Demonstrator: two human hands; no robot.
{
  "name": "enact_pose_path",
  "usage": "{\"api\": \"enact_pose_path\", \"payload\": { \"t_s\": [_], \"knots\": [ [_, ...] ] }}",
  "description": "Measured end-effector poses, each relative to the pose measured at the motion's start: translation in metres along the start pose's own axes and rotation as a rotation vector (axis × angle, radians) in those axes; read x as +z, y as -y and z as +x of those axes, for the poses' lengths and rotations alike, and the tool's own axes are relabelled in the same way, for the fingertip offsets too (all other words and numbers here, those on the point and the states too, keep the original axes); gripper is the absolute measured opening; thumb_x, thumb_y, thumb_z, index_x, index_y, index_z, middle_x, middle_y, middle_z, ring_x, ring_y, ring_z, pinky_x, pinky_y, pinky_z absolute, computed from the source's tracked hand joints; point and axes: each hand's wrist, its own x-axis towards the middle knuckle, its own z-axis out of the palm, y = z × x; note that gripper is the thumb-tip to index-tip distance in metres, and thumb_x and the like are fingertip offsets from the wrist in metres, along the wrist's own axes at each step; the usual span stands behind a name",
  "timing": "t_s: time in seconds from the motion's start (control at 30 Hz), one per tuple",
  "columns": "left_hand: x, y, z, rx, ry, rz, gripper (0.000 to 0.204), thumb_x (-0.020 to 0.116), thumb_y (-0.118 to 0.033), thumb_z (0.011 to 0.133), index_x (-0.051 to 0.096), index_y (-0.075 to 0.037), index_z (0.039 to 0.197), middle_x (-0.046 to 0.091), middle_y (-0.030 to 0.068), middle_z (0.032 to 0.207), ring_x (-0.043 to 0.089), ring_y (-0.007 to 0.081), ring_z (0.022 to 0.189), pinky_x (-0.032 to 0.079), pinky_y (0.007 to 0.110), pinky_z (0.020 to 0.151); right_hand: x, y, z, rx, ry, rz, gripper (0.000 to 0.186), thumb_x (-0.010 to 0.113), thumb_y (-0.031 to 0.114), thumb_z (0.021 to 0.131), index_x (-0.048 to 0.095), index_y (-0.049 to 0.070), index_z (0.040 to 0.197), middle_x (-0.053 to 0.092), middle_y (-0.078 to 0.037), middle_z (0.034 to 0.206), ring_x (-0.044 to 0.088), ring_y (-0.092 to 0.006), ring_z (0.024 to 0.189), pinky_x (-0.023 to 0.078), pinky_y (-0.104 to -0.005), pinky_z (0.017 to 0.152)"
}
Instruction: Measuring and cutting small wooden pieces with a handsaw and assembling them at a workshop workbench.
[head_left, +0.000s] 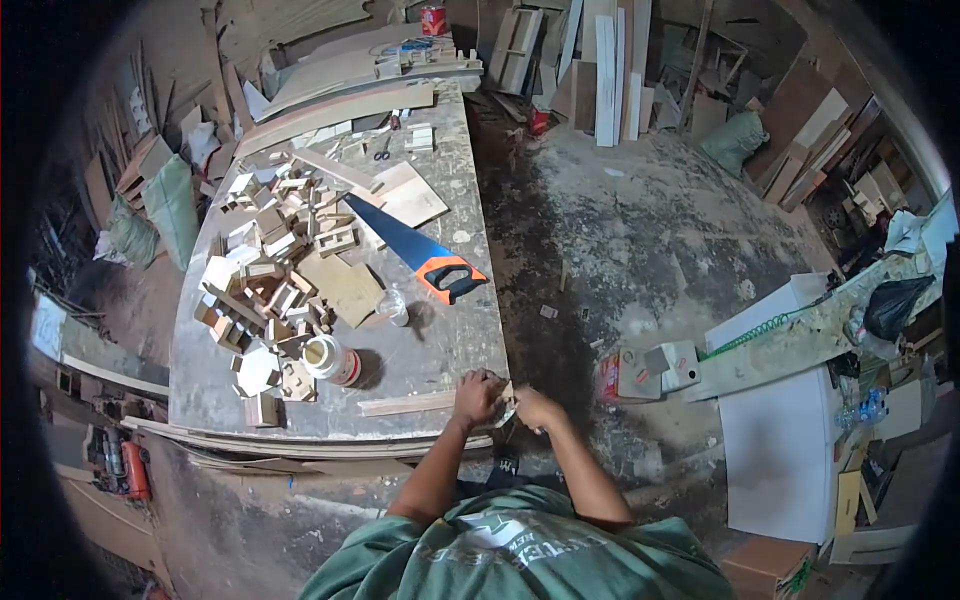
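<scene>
At the near right corner of the workbench [440,340], my left hand [478,398] is closed over a small pale wooden piece [507,392], pressing it near the edge. A flat wooden strip [405,404] lies along the bench just left of that hand. My right hand [538,410] is beside the piece, just past the bench edge, its fingers curled; what they grip is too small and hidden to make out. Farther up the bench lies a handsaw [400,240] with a blue blade and an orange and black handle. A white jar [332,360] stands left of my hands.
Many small wooden blocks [270,270] are heaped on the bench's left. A clear plastic cup [393,307], thin boards [405,195] and scissors [382,153] lie near them. On the right stand a white box [672,366] and a long ledge with a green coiled hose [750,335].
</scene>
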Motion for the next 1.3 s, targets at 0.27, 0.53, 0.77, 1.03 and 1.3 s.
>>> {"api": "enact_pose_path", "payload": {
  "t_s": [0.27,0.53,0.77,1.03,1.3],
  "knots": [
    [0.013,0.009,-0.002,-0.013,-0.032,-0.010,0.043,0.072,-0.042,0.075,0.066,-0.021,0.112,0.057,0.0074,0.113,0.050,0.0324,0.109,0.038,0.049,0.092,-0.022,0.027,-0.062,0.199,0.009,0.055,0.035,0.046,0.005,0.085,0.061,-0.008,0.113,0.067,-0.031,0.089,0.070,-0.0381,0.076,0.056,-0.0456,0.059],
    [0.010,0.004,0.004,0.002,0.018,-0.019,0.048,0.071,-0.042,0.076,0.064,-0.022,0.119,0.056,0.0058,0.115,0.049,0.0324,0.109,0.035,0.048,0.091,-0.026,0.025,-0.043,0.176,0.098,0.247,0.036,0.042,0.001,0.085,0.056,-0.008,0.117,0.065,-0.024,0.073,0.065,-0.0298,0.052,0.052,-0.0423,0.044],
    [0.012,0.019,-0.007,-0.001,-0.024,0.008,0.045,0.069,-0.042,0.079,0.064,-0.025,0.120,0.055,0.0074,0.115,0.049,0.0324,0.108,0.036,0.050,0.093,-0.015,0.019,-0.026,0.096,0.117,0.367,0.038,0.040,-0.002,0.084,0.057,-0.007,0.117,0.061,-0.017,0.066,0.057,-0.0242,0.044,0.045,-0.0407,0.038],
    [0.015,0.013,-0.003,0.007,-0.024,0.022,0.044,0.072,-0.040,0.076,0.065,-0.024,0.117,0.055,0.0068,0.114,0.050,0.0317,0.108,0.037,0.048,0.090,-0.015,0.013,-0.029,0.117,0.081,0.380,0.025,0.044,-0.001,0.086,0.058,-0.015,0.101,0.063,-0.027,0.071,0.063,-0.0334,0.051,0.047,-0.0472,0.045],
    [0.014,0.004,0.006,0.013,0.006,0.016,0.045,0.071,-0.046,0.078,0.064,-0.021,0.115,0.056,0.0060,0.119,0.050,0.0337,0.108,0.038,0.051,0.089,-0.004,-0.009,-0.006,0.074,0.081,0.317,0.025,0.047,0.000,0.086,0.060,-0.014,0.101,0.063,-0.024,0.066,0.064,-0.0322,0.051,0.047,-0.0469,0.045]
  ]
}}
